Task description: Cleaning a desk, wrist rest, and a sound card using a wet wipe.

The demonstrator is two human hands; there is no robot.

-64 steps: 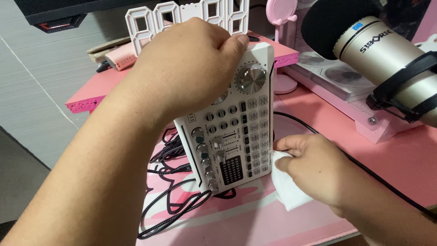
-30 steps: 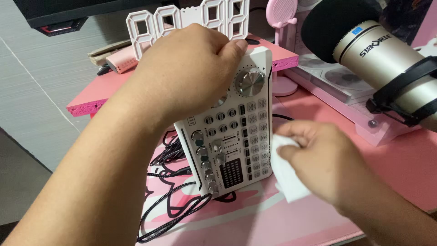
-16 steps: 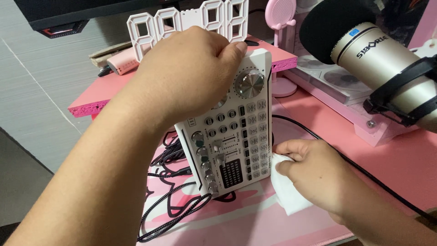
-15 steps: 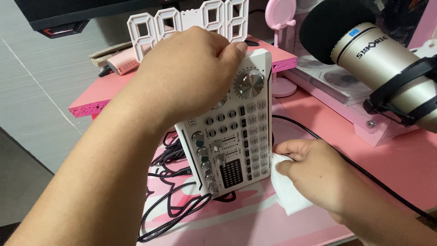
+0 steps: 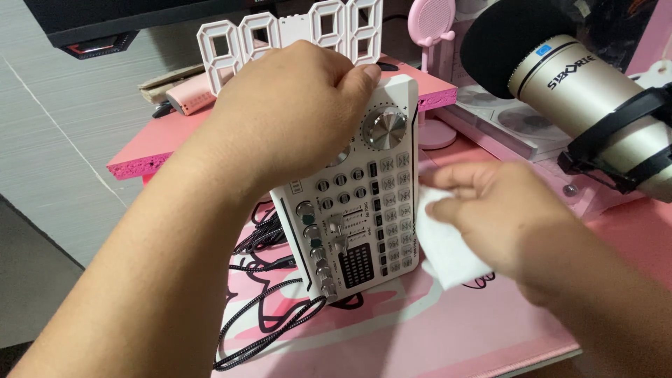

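Observation:
A white audio mixer point(image 5: 364, 210) with knobs, sliders and button rows stands tilted up on its lower edge on a pink desk mat point(image 5: 392, 329). My left hand point(image 5: 294, 112) grips its top edge and holds it upright. My right hand point(image 5: 500, 213) holds a white wipe point(image 5: 444, 248) and presses it against the mixer's right side, about halfway up.
Braided black cables point(image 5: 262, 308) trail from the mixer's left side. A gold microphone with black foam point(image 5: 560, 70) juts in at the right. Behind stand a white digit-shaped clock point(image 5: 294, 31), a pink shelf board point(image 5: 154, 140) and a pink stand point(image 5: 430, 28).
My right hand has slid the wipe up along the mixer's right side, from near the bottom to about mid-height. My left hand keeps its grip on top.

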